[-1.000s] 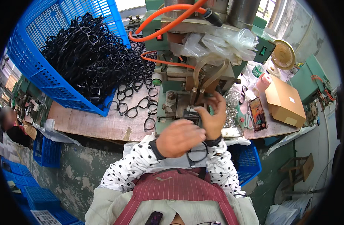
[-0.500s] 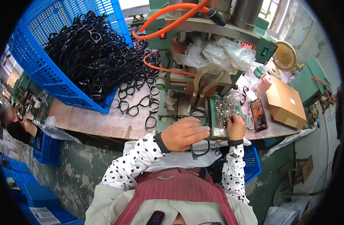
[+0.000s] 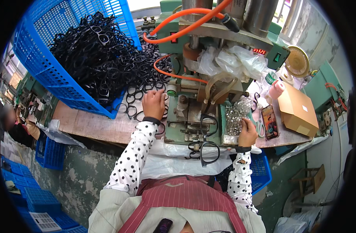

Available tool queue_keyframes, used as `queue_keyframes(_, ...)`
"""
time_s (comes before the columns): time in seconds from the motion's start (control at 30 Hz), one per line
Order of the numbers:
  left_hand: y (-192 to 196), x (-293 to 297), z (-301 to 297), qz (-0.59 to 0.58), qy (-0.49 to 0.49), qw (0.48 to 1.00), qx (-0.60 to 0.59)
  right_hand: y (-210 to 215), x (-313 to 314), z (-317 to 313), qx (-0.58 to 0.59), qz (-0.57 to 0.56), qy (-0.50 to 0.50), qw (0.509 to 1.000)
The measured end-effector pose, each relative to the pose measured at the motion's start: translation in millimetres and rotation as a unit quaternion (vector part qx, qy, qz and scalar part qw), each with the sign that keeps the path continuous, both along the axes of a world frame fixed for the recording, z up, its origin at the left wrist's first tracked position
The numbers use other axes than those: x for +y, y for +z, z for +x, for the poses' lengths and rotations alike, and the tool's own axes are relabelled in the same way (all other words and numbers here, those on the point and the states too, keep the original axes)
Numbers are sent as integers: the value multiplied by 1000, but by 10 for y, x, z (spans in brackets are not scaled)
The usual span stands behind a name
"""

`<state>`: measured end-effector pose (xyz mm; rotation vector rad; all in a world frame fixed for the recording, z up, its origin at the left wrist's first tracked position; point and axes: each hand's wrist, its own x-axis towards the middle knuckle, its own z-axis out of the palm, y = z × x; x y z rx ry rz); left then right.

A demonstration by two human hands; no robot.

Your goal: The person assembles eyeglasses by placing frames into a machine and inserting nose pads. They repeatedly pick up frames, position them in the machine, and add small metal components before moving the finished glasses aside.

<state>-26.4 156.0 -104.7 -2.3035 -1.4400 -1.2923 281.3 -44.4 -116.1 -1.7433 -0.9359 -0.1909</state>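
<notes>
A black eyeglass frame (image 3: 201,155) sits in the front of the green press (image 3: 174,136), one rim on the machine bed and the other jutting out past its front edge. Neither hand touches it. My left hand (image 3: 154,105) is over loose frames just left of the press, beside a round green button (image 3: 171,91); its fingers are bent and bunched, and what they hold, if anything, is hidden. At the right of the press, my right hand (image 3: 248,134) is by a tray of small shiny metal parts (image 3: 233,116), thumb and fingertips pinched together.
A large blue crate (image 3: 49,64) heaped with black frames leans at the left, spilling onto the table. To the right lie a phone (image 3: 269,122), scissors (image 3: 260,127) and an opened cardboard box (image 3: 296,110). Orange hoses (image 3: 185,16) cross the press top.
My left hand has moved away from the frame at the press front, up and left to the loose frames by the button. My right hand has shifted slightly down and right beside the tray.
</notes>
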Motion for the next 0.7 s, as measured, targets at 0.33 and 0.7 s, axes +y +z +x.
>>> queue_keyframes(0.33, -448, 263, -124, -120, -36, 989, -83, -29, 34, -29, -69, -22, -7, 997)
queue_keyframes(0.7, 643, -988, 10, 137, -138, 968, -159, 494, 201, -397, 82, 46, 136, 986)
